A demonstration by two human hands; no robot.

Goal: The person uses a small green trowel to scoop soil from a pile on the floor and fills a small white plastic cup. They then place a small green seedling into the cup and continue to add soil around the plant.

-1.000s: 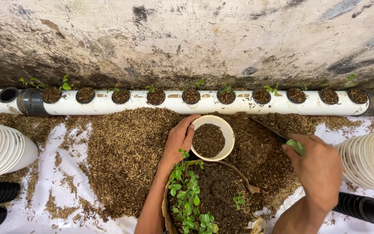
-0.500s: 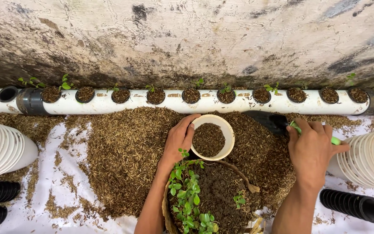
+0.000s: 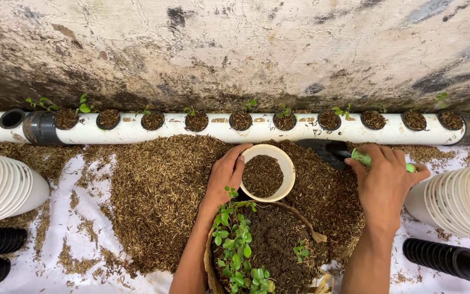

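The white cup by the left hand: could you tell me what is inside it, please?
The white cup holds brown, husk-like growing mix, filling it partway. No seedling shows in it; the cup's bottom is covered by the mix.

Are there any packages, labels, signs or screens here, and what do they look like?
No labels, signs or screens show.
Containers only:
White cups, stacked on their side, far left.
Another white cup stack, far right.
Round white cup of brown husk, held by the left hand.

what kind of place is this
Probably a home planting setup on the ground by a stained wall: a white pipe with soil-filled holes holding seedlings, a heap of husk mulch, and hands filling a white cup using a trowel.
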